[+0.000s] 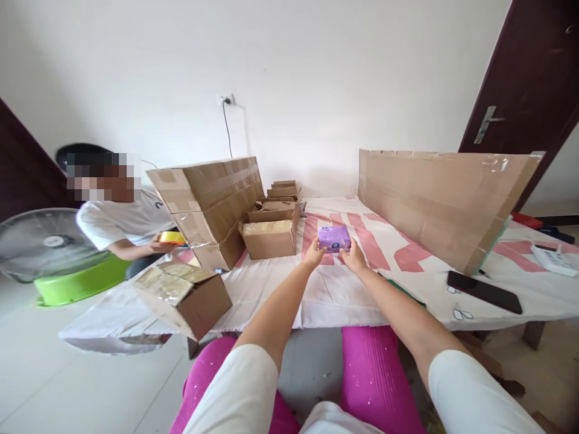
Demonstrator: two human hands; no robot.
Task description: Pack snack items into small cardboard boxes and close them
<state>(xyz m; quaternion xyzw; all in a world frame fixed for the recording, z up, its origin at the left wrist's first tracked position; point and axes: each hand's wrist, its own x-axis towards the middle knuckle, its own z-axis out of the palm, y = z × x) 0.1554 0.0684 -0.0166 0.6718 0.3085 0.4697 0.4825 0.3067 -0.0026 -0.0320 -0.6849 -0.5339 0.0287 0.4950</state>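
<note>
A purple, soft-looking wrapped pack (333, 237), perhaps of tissues, is held up over the middle of the table. My left hand (313, 253) grips its left end, and my right hand (354, 255) grips its right end. The thumbs rest on the side facing me; the other fingers are mostly hidden behind the pack. Left of my hands stands a row of small cardboard boxes (268, 240). On the right, a large cardboard panel (434, 205) stands upright on the table.
Stacked taped boxes (217, 205) divide me from another person (120, 223), who holds a roll of yellow tape (172, 237). A taped box (185, 295) sits tilted at the table's front left edge. A phone (485, 292) lies front right. Beyond the person is a fan (49, 241).
</note>
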